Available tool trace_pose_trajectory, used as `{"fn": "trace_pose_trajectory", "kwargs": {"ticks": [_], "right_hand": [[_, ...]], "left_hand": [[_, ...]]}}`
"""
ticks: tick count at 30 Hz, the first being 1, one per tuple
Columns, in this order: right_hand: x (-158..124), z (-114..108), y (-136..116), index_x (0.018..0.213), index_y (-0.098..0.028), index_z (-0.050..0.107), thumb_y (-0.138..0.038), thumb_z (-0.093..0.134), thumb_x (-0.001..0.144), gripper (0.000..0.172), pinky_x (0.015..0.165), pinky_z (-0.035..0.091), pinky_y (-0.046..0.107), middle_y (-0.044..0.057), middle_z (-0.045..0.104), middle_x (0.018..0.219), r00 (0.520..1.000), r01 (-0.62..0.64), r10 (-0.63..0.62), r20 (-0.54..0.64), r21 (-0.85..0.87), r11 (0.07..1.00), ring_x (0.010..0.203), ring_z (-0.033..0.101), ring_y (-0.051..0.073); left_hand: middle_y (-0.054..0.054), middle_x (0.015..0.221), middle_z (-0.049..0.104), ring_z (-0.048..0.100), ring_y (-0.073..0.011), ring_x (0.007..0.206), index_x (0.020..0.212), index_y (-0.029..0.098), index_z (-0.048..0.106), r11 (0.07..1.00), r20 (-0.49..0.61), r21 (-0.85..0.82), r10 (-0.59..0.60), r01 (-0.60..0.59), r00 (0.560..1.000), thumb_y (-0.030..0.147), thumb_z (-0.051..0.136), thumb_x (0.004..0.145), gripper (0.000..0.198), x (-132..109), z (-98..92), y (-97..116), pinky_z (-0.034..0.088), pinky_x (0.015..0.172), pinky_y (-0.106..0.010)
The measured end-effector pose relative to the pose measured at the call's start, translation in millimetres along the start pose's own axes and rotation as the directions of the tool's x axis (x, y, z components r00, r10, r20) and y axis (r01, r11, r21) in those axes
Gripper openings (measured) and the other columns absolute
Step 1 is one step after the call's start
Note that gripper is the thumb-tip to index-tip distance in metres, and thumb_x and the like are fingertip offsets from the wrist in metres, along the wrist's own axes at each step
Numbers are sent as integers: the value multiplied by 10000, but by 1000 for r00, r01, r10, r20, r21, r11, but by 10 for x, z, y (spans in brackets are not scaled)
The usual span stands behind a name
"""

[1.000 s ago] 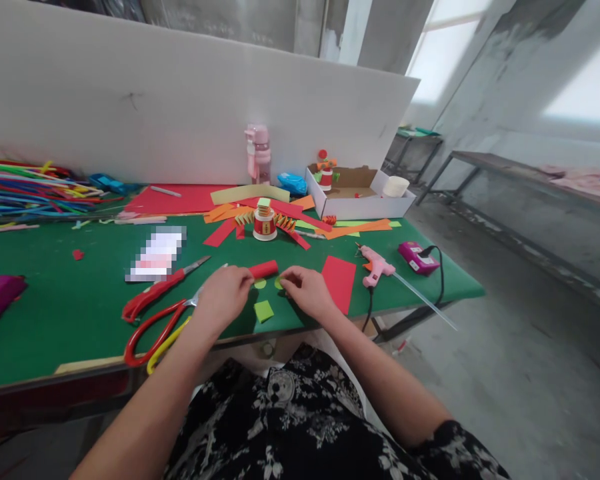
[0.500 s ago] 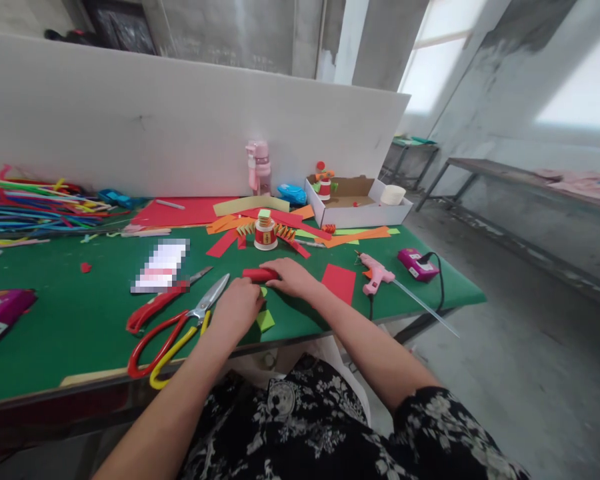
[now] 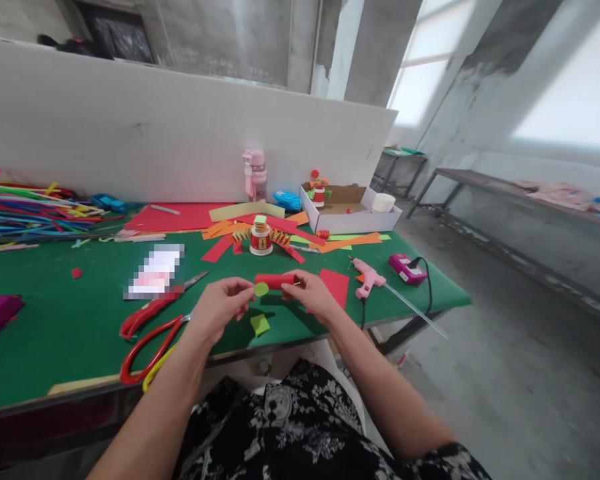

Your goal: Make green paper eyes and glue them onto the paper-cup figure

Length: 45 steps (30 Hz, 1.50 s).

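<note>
Half a second ago both hands were down flat on the green worktop (image 3: 80, 313). The right one reached across the red paper roll as it lay there, and the left one covered the small green pieces. Now both are raised at the lower centre of the frame, and each carries something.

The right hand (image 3: 316, 295) is closed around the right end of the red paper roll (image 3: 275, 281) and holds it level, with its free end pointing left. The left hand (image 3: 220, 307) pinches a green paper disc (image 3: 261, 289) between thumb and fingertips, right at that free end. Whether disc and roll touch or only sit just beside each other is not clear from here. The hands are apart, with the roll spanning the gap between them.

As I judge it, the picking-up is finished, since both pieces are off the worktop and meet end to face.

A green square scrap (image 3: 260, 325) lies flat just below the disc. Two pairs of red-handled scissors (image 3: 150, 337) lie at lower left, near the left forearm. A red sheet (image 3: 336, 283) sits partly behind the right hand, and a pink glue gun (image 3: 367, 277) is to its right. A decorated paper cup (image 3: 261, 239) stands among coloured strips further up the frame.
</note>
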State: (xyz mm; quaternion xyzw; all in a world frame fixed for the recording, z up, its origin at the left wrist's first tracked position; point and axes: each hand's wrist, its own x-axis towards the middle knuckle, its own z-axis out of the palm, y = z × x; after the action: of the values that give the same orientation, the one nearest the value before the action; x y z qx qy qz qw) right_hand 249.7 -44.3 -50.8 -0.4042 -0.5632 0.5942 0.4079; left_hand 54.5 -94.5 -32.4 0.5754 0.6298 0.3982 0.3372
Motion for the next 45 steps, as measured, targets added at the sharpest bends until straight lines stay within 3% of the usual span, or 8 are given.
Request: {"fn": "trace_pose_trajectory", "kwargs": {"ticks": [6, 8, 13, 19, 22, 35, 45], "right_hand": [[-99, 115, -75, 822, -168, 690, -413, 869, 582, 387, 742, 552, 289, -15, 693, 797, 994, -85, 69, 85, 203, 975, 686, 647, 118], [-106, 127, -91, 808, -167, 690, -416, 881, 564, 397, 733, 548, 285, -19, 691, 787, 995, -76, 62, 75, 206, 976, 678, 639, 115], [-108, 141, -83, 797, -161, 682, -444, 895, 526, 446, 728, 548, 286, -28, 687, 745, 997, -81, 76, 31, 223, 971, 668, 637, 119], [-155, 213, -52, 795, -174, 673, -431, 918, 508, 456, 748, 562, 297, -25, 701, 768, 996, -81, 86, -1, 320, 944, 665, 642, 119], [-173, 251, -33, 803, -173, 664, -432, 930, 493, 483, 761, 565, 297, -4, 724, 799, 994, -95, 110, -18, 381, 920, 664, 662, 120], [-191, 302, -15, 827, -169, 625, -378, 956, 477, 525, 738, 575, 251, -3, 729, 790, 990, -128, 141, 10, 486, 865, 641, 694, 107], [-213, 314, -22, 829, -179, 618, -361, 959, 480, 521, 740, 590, 249, -19, 720, 794, 990, -126, 142, 4, 493, 861, 651, 701, 108]], "left_hand": [[43, 528, 508, 417, -85, 444, 697, 169, 606, 939, -40, -337, -91, 72, 995, 581, 706, 554, 447, -32, -11, 29, 343, 423, -223], [24, 577, 559, 461, -91, 493, 682, 166, 622, 920, -73, -387, -99, 63, 992, 563, 757, 512, 453, -31, -4, 31, 389, 465, -224], [-101, 966, 732, 622, -181, 740, 624, 173, 628, 897, -139, -442, -105, 33, 985, 544, 801, 461, 441, -11, 27, 14, 512, 625, -294], [-121, 1120, 722, 638, -275, 996, 619, 195, 631, 905, -243, -426, -109, -5, 964, 501, 791, 491, 369, 25, 106, -56, 465, 918, -399], [-115, 1125, 721, 626, -290, 1044, 627, 203, 634, 907, -276, -420, -108, -19, 955, 476, 774, 514, 328, 25, 136, -61, 426, 973, -415], [-31, 744, 715, 593, -150, 657, 587, 188, 603, 848, -282, -529, -129, -41, 951, 449, 776, 482, 331, 9, 189, 44, 481, 653, -283], [-33, 774, 700, 574, -139, 655, 585, 181, 596, 810, -283, -586, -160, -38, 946, 435, 773, 476, 329, -6, 224, 71, 506, 623, -277]]}}
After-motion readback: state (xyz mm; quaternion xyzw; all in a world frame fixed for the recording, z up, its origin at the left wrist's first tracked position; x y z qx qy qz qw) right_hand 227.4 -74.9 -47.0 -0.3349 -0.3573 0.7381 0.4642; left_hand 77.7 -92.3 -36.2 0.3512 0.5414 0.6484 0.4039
